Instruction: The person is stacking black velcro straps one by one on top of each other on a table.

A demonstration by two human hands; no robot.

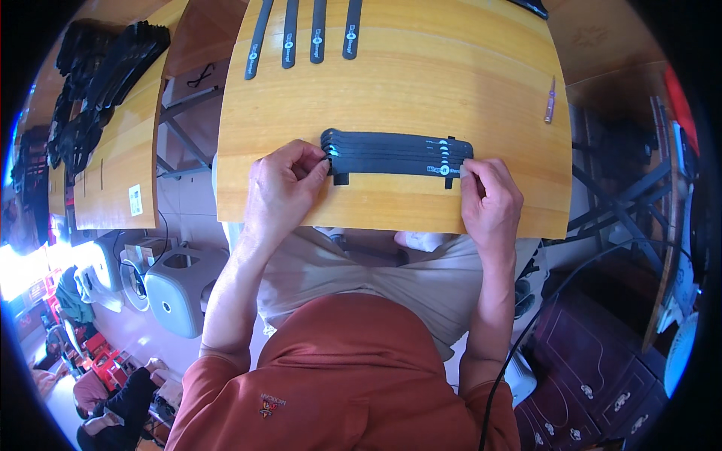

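Observation:
Several black straps (391,152) with small white printing lie overlapped in a stepped stack across the near part of the wooden table. Dark tabs (341,180) poke out from under the stack's edges. At the left end, my left hand (283,184) pinches the strap ends between thumb and fingers. My right hand (492,194) has its thumb and fingers closed on the near right corner of the stack. Both forearms reach up from the lower edge. What lies beneath the stack is mostly hidden.
More single black straps (318,34) lie apart at the far side of the table (421,90). A slim purple tool (550,105) rests near the right edge. On a second table (124,188) at left sits a heap of black straps (113,71). A grey-white stool (177,297) stands below it.

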